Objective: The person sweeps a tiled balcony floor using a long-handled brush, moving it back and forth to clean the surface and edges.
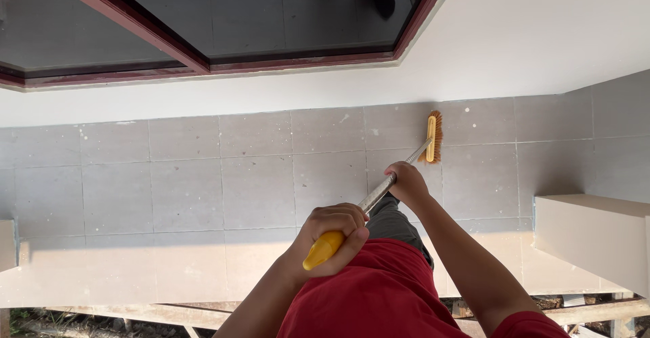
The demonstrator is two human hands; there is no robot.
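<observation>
I hold a long broom with both hands. My left hand (333, 233) is closed around the yellow grip at the top end of the metal shaft (379, 192). My right hand (407, 182) grips the shaft further down, closer to the head. The yellow brush head (432, 137) with orange bristles rests on the grey tiled floor (257, 182), close to the base of the white wall (514, 47). My red shirt and dark trousers fill the lower middle of the view.
A dark glass window with a red-brown frame (203, 64) sits in the white wall. A beige low ledge (592, 240) stands at the right. Wooden planks (596, 311) and rough ground lie beyond the floor's sunlit near edge.
</observation>
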